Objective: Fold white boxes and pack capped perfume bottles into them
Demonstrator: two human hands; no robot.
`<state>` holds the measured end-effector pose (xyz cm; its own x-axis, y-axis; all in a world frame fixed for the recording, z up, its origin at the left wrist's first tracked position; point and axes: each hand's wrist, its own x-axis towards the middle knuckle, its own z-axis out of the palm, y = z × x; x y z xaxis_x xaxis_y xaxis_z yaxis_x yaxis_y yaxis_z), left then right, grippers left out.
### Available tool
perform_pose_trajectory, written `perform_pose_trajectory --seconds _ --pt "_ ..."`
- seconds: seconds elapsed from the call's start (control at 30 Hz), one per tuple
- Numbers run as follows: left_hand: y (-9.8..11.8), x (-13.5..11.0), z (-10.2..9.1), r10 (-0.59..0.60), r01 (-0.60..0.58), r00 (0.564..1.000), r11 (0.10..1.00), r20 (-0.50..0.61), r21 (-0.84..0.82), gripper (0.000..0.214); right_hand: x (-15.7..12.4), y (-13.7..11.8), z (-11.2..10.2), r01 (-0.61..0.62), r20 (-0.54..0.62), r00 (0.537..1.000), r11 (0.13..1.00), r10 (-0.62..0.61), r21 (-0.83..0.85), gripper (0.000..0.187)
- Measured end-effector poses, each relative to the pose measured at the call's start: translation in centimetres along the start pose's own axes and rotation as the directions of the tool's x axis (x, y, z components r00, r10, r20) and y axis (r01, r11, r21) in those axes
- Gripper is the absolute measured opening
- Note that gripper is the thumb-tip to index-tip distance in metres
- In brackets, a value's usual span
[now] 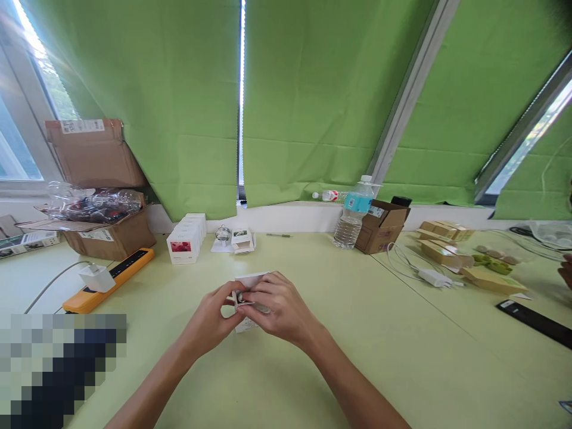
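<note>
Over the middle of the table, a small white cardboard box (245, 325) with a raised flap is between my two hands. My left hand (213, 316) pinches the box's left edge with thumb and fingers. My right hand (279, 307) is closed at its top and right side, its fingertips at the opening. A small shiny piece (240, 297) shows there between the fingertips; its kind is too small to make out. The right fingers cover much of the box.
White boxes (185, 241) stand in a row at the back, near an opened small box (242, 240). An orange power strip (111, 280) and carton (111, 235) are left. A water bottle (354, 217), brown box (384, 225), charger (433, 277) and black phone-like slab (534, 322) are right.
</note>
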<state>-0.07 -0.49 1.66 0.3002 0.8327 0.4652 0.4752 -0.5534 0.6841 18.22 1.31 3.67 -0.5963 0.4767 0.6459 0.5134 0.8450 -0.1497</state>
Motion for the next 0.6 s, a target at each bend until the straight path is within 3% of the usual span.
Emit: perform_pose_trajectory --seconds 0.2,0.43,0.5,0.6 --pt "0.3 0.0 0.0 0.005 -0.005 1.000 1.000 -0.022 0.004 0.020 0.1 0.3 -0.4 -0.067 -0.050 0.997 0.996 0.065 -0.051 0.032" --pt "0.2 0.0 0.1 -0.024 0.023 0.999 0.999 -0.023 -0.026 0.035 0.1 0.6 -0.6 -0.112 -0.135 0.983 0.991 0.121 0.072 0.030" --pt "0.0 -0.1 0.1 -0.030 0.029 0.999 0.999 -0.028 -0.036 0.040 0.1 0.9 -0.7 -0.122 -0.223 0.964 0.986 0.144 0.112 0.029" --pt "-0.3 -0.1 0.2 -0.051 0.049 0.997 0.998 -0.061 -0.032 0.042 0.0 1.5 -0.7 -0.203 -0.362 0.899 0.966 0.248 0.157 0.031"
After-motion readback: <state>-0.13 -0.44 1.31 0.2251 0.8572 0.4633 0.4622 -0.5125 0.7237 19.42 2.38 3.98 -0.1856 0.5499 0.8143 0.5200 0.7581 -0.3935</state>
